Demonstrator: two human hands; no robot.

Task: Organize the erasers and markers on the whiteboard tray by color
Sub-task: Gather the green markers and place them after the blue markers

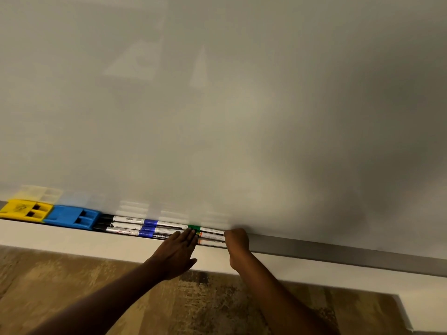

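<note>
On the whiteboard tray (338,252) a yellow eraser (25,210) lies at the far left, touching a blue eraser (72,216). Right of them come black-capped markers (125,226), then blue-capped markers (154,229), then a green-capped marker (194,228) with red or orange markers (211,239) below it. My left hand (176,252) lies flat with straight fingers, its fingertips on the markers near the green cap. My right hand (238,243) is curled at the right ends of the rightmost markers; what its fingers grip is hidden.
The blank whiteboard (242,105) fills the view above the tray. The grey tray runs on bare to the right. A white ledge (72,240) lies below it, with patterned brown floor (205,305) underneath.
</note>
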